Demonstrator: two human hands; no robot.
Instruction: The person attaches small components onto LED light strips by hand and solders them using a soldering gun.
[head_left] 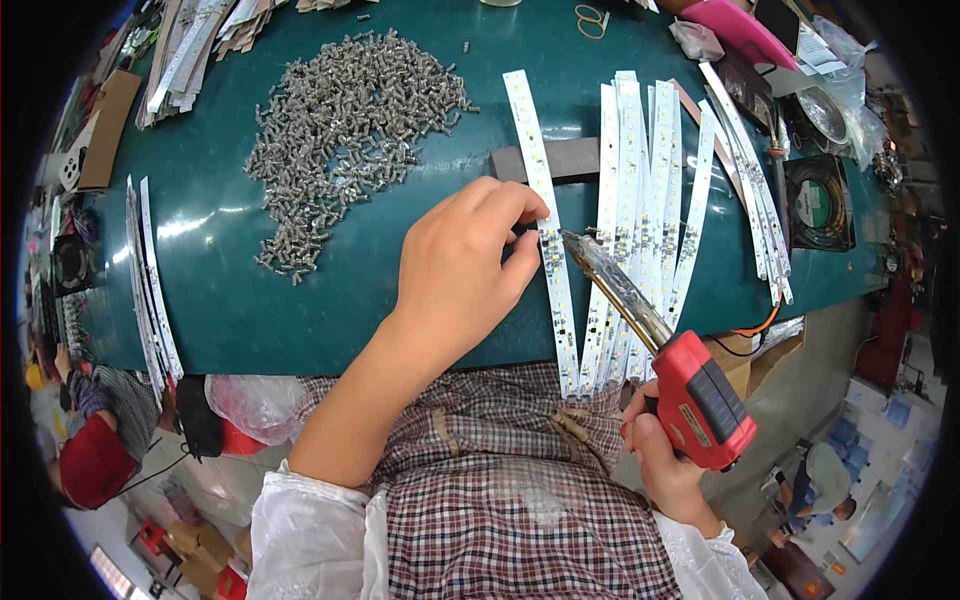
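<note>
Right hand (668,468) clasps a labelled soldering gun (704,400), right of the LED strip (557,300). Left hand (465,245) touches the strip, pinch unclear.

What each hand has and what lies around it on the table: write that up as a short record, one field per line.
Left hand: thumb and forefinger at the leftmost white LED strip of the row; a tiny part between them cannot be made out
Right hand: wrapped around the handle of a red-and-black soldering gun
Tool tip: close to the left fingertips; contact unclear
Row: more white strips to the right
Support: grey-brown bar under the strips
Loose parts: pile of small metal pieces
Surface: green table
</note>
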